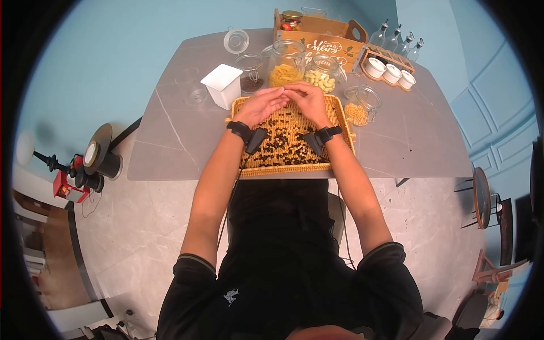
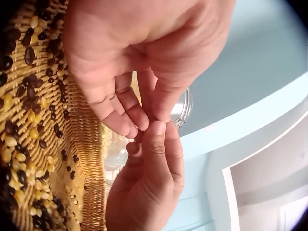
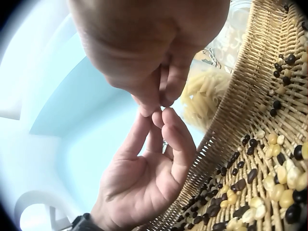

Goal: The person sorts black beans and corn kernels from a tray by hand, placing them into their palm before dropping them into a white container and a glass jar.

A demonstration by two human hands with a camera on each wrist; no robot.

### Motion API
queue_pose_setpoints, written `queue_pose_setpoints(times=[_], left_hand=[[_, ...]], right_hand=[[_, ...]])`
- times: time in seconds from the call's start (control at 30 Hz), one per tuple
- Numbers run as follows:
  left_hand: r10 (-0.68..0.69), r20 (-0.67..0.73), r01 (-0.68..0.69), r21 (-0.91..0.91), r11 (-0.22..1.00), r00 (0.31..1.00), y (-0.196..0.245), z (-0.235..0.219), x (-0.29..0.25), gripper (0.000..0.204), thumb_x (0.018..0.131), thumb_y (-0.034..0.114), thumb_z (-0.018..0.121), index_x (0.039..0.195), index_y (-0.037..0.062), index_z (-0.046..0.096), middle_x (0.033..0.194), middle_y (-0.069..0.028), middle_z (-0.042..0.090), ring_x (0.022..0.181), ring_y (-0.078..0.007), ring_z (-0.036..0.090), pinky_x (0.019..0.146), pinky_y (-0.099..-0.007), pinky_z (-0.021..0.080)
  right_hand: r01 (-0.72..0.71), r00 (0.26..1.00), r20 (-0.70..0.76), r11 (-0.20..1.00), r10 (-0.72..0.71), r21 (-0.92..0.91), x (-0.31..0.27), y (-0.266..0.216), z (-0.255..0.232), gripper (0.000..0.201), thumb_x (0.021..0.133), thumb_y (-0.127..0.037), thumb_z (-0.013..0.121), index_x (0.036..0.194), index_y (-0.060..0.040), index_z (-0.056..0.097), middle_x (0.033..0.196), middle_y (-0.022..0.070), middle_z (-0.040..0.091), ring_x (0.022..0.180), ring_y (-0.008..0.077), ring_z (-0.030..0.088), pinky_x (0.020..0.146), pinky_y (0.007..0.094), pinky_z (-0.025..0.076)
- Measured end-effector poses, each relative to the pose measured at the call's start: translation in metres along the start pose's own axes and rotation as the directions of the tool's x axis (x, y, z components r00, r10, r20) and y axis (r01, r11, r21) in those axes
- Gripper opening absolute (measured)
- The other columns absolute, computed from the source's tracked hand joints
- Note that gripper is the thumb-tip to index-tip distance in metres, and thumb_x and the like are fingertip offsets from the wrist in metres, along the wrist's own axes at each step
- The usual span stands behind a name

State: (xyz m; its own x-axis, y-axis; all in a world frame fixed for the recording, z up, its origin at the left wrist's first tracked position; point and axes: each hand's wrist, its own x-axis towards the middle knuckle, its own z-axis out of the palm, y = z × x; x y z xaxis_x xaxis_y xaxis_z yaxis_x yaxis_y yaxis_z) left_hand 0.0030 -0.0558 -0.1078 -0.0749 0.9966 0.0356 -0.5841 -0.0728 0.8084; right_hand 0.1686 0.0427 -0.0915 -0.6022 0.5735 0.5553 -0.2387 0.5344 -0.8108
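Above the far part of a rectangular wicker tray (image 1: 291, 169), the left hand (image 1: 262, 106) and right hand (image 1: 309, 103) meet at their fingertips. Dark beans and yellow kernels (image 2: 33, 173) lie scattered over the woven bottom. In the left wrist view the left hand (image 2: 144, 53) comes down from the top, thumb and fingers bent towards the right hand (image 2: 149, 187). The right wrist view has the right hand (image 3: 154, 48) above and the left hand (image 3: 144, 178) below, palm showing and fingers half bent. Whether anything small is between their fingertips is hidden.
Behind the tray stand glass jars of pasta (image 1: 285, 73), pale pieces (image 1: 320, 80) and dark contents (image 1: 251, 84). A white container (image 1: 222, 85) is at the left, an open jar of yellow bits (image 1: 357, 113) at the right. Farther back are a wooden crate (image 1: 323, 48), white pots (image 1: 392, 73) and glass bottles (image 1: 391, 41).
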Motion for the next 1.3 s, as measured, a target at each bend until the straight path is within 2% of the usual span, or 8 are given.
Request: queue_pose_setpoints(times=[0.17, 0.27, 0.37, 0.47, 0.6, 0.7, 0.87, 1.3], left_hand=[[0.059, -0.059, -0.049, 0.158, 0.986, 0.997, 0.003, 0.006, -0.003, 0.026, 0.103, 0.017, 0.062, 0.118, -0.0043, 0.065, 0.108, -0.0094, 0.07, 0.099, -0.0159, 0.067, 0.09, -0.0281, 0.056], [0.097, -0.089, -0.077, 0.207, 0.975, 0.991, 0.001, 0.009, -0.002, 0.026, 0.103, 0.018, 0.063, 0.114, -0.0047, 0.068, 0.104, -0.0091, 0.07, 0.096, -0.0154, 0.067, 0.086, -0.028, 0.056], [0.124, -0.109, -0.095, 0.246, 0.965, 0.986, 0.0, 0.01, -0.002, 0.025, 0.103, 0.018, 0.063, 0.111, -0.0043, 0.069, 0.101, -0.0083, 0.071, 0.093, -0.0144, 0.066, 0.085, -0.0272, 0.056], [0.137, -0.122, -0.102, 0.257, 0.961, 0.983, -0.001, 0.009, -0.002, 0.024, 0.102, 0.018, 0.064, 0.11, -0.0037, 0.07, 0.1, -0.0074, 0.071, 0.091, -0.0137, 0.066, 0.084, -0.0267, 0.056], [0.122, -0.117, -0.088, 0.261, 0.961, 0.986, -0.001, 0.007, -0.001, 0.026, 0.103, 0.019, 0.063, 0.116, -0.0025, 0.068, 0.104, -0.0069, 0.072, 0.094, -0.0128, 0.068, 0.088, -0.026, 0.056], [0.112, -0.127, -0.084, 0.205, 0.975, 0.985, 0.001, 0.01, -0.003, 0.025, 0.102, 0.018, 0.065, 0.113, -0.0038, 0.07, 0.102, -0.0071, 0.071, 0.092, -0.0134, 0.066, 0.085, -0.0268, 0.056], [0.09, -0.138, -0.068, 0.156, 0.985, 0.986, 0.001, 0.009, -0.003, 0.026, 0.1, 0.018, 0.067, 0.114, -0.0038, 0.068, 0.103, -0.0076, 0.071, 0.093, -0.0143, 0.067, 0.087, -0.0276, 0.056], [0.085, -0.131, -0.059, 0.188, 0.98, 0.988, 0.0, 0.008, -0.005, 0.028, 0.098, 0.017, 0.07, 0.118, -0.0028, 0.068, 0.105, -0.008, 0.071, 0.096, -0.0144, 0.067, 0.09, -0.0277, 0.056]], right_hand=[[0.002, 1.0, -0.026, 0.979, -0.008, -0.204, -0.003, -0.011, -0.001, 0.015, 0.088, -0.004, 0.076, 0.102, 0.0019, 0.076, 0.093, 0.0107, 0.072, 0.084, 0.0178, 0.071, 0.074, 0.0285, 0.057], [0.156, 0.985, -0.006, 0.905, -0.172, -0.395, -0.004, -0.013, -0.002, 0.015, 0.086, -0.004, 0.077, 0.099, 0.0013, 0.075, 0.089, 0.012, 0.07, 0.08, 0.0233, 0.07, 0.071, 0.0325, 0.055], [0.252, 0.961, 0.003, 0.865, -0.278, -0.433, -0.004, -0.015, 0.0, 0.014, 0.085, -0.003, 0.075, 0.098, 0.0015, 0.075, 0.088, 0.0134, 0.069, 0.078, 0.0285, 0.068, 0.07, 0.0356, 0.054], [0.271, 0.955, 0.009, 0.857, -0.298, -0.437, -0.004, -0.014, 0.002, 0.012, 0.086, -0.002, 0.074, 0.097, 0.0017, 0.074, 0.088, 0.0137, 0.069, 0.078, 0.0296, 0.068, 0.07, 0.0356, 0.054], [0.236, 0.966, 0.012, 0.864, -0.258, -0.445, -0.005, -0.014, 0.003, 0.011, 0.087, -0.003, 0.073, 0.096, 0.0023, 0.071, 0.088, 0.0131, 0.067, 0.074, 0.0266, 0.068, 0.067, 0.0344, 0.054], [0.213, 0.972, 0.008, 0.876, -0.233, -0.432, -0.005, -0.018, 0.004, 0.012, 0.087, -0.004, 0.073, 0.096, 0.0027, 0.07, 0.087, 0.0125, 0.067, 0.071, 0.0231, 0.067, 0.065, 0.0332, 0.054], [0.186, 0.98, 0.014, 0.893, -0.197, -0.41, -0.005, -0.018, 0.004, 0.013, 0.087, -0.006, 0.072, 0.096, 0.0031, 0.069, 0.085, 0.0114, 0.066, 0.069, 0.02, 0.066, 0.063, 0.032, 0.053], [0.219, 0.972, 0.023, 0.871, -0.233, -0.439, -0.006, -0.016, 0.003, 0.012, 0.087, -0.004, 0.074, 0.096, 0.0028, 0.071, 0.086, 0.0116, 0.066, 0.071, 0.022, 0.066, 0.065, 0.0329, 0.053]])
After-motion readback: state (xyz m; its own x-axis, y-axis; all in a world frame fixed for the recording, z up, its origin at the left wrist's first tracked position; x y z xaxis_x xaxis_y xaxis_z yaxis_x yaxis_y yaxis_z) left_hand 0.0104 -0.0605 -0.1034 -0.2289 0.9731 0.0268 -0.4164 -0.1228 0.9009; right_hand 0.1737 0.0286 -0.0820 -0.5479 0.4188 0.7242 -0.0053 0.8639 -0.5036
